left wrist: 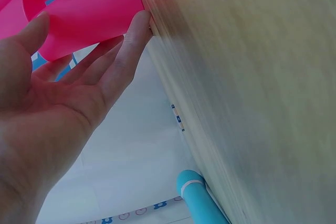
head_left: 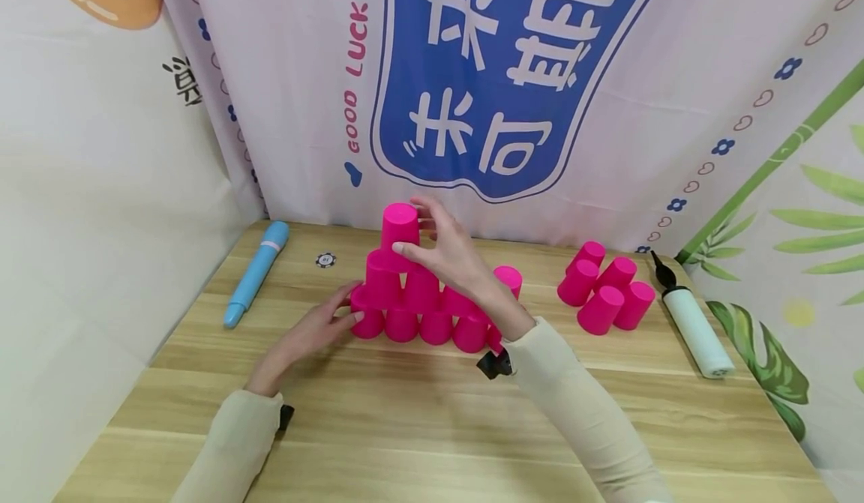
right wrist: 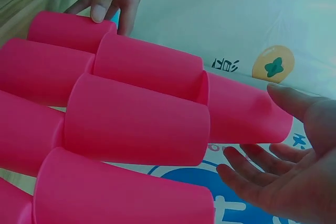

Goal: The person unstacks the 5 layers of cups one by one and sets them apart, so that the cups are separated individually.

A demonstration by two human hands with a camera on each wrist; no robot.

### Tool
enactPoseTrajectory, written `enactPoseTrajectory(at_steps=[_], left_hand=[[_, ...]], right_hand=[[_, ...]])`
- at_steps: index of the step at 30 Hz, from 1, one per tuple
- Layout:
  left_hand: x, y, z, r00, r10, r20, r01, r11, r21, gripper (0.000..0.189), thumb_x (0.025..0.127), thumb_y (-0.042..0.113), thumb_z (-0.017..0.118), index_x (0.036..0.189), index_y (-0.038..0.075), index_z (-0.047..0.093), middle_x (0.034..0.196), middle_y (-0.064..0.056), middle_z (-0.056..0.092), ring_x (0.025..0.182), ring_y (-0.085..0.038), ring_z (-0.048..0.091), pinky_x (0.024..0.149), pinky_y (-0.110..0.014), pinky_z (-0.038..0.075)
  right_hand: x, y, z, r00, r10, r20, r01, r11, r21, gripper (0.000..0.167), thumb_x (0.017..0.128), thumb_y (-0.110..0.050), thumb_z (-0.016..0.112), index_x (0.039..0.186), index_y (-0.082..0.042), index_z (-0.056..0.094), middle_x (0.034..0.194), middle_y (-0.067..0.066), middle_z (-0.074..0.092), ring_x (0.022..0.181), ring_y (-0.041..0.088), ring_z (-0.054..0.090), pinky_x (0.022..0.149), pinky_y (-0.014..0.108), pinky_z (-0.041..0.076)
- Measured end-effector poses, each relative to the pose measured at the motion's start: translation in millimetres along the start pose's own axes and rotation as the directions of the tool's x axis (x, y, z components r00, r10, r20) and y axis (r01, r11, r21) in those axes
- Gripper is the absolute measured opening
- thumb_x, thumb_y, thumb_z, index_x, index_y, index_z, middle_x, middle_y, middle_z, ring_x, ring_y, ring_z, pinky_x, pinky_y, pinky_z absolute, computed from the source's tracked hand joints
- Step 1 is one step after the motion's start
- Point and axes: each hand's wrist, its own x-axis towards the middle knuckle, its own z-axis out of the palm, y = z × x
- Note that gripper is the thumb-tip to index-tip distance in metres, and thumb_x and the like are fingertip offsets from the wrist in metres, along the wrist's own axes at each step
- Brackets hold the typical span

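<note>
A stack of pink cups (head_left: 401, 324), all upside down, stands in tiers on the wooden table. At its upper left a single pink cup (head_left: 400, 226) sits across two cups of the tier below. My right hand (head_left: 448, 252) holds this top cup, thumb on the near side and fingers behind it. In the right wrist view the thumb touches the wall of the cup (right wrist: 247, 109). My left hand (head_left: 322, 330) rests its fairly straight fingers against the bottom-left cup (left wrist: 94, 14). My right forearm hides part of the stack's right end.
Several more pink cups (head_left: 601, 309) stand grouped at the right. Beyond them lies a pale hand pump (head_left: 697, 332) with a black nozzle. A blue stick-shaped item (head_left: 256, 274) and a small round chip (head_left: 326, 260) lie at the left. Printed cloth (head_left: 304, 76) hangs behind the table.
</note>
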Motion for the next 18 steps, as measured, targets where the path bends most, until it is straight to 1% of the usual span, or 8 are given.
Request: enactPoseTrajectory(at_steps=[5, 9, 14, 18], left_hand=[[0.1, -0.6, 1.1, 1.000, 0.008, -0.003, -0.008, 1.000, 0.008, 0.063, 0.100, 0.031, 0.053, 0.152, 0.011, 0.025, 0.140, -0.023, 0.046, 0.127, -0.043, 0.046, 0.096, -0.054, 0.047], [0.7, -1.5, 1.1, 1.000, 0.008, 0.000, -0.008, 1.000, 0.018, 0.063, 0.100, 0.032, 0.053, 0.152, 0.011, 0.025, 0.140, -0.023, 0.046, 0.127, -0.043, 0.046, 0.096, -0.054, 0.047], [0.7, -0.4, 0.8, 1.000, 0.009, -0.004, -0.009, 1.000, 0.018, 0.063, 0.100, 0.032, 0.053, 0.152, 0.011, 0.025, 0.140, -0.023, 0.046, 0.127, -0.043, 0.046, 0.096, -0.054, 0.047], [-0.4, 0.6, 0.7, 1.000, 0.011, -0.005, -0.011, 1.000, 0.013, 0.063, 0.100, 0.031, 0.053, 0.152, 0.010, 0.025, 0.140, -0.023, 0.046, 0.127, -0.043, 0.046, 0.096, -0.055, 0.047]], right_hand=[[0.7, 2.7, 3.6, 1.000, -0.012, -0.015, 0.011, 0.999, -0.039, 0.071, 0.085, -0.019, 0.075, 0.145, -0.014, 0.037, 0.128, 0.006, 0.056, 0.113, 0.021, 0.055, 0.092, 0.038, 0.051], [1.1, 4.2, 5.4, 1.000, -0.015, -0.022, 0.013, 0.998, -0.059, 0.071, 0.085, -0.019, 0.075, 0.145, -0.014, 0.036, 0.128, 0.007, 0.056, 0.112, 0.021, 0.055, 0.091, 0.037, 0.051], [2.2, 4.2, 8.0, 1.000, -0.006, -0.012, 0.006, 0.998, -0.063, 0.074, 0.085, -0.021, 0.075, 0.145, -0.013, 0.033, 0.128, 0.006, 0.056, 0.111, 0.021, 0.056, 0.088, 0.035, 0.054], [1.4, 3.4, 9.2, 1.000, 0.000, -0.009, 0.000, 0.998, -0.061, 0.073, 0.085, -0.020, 0.075, 0.145, -0.013, 0.034, 0.127, 0.005, 0.055, 0.111, 0.021, 0.056, 0.085, 0.034, 0.055]])
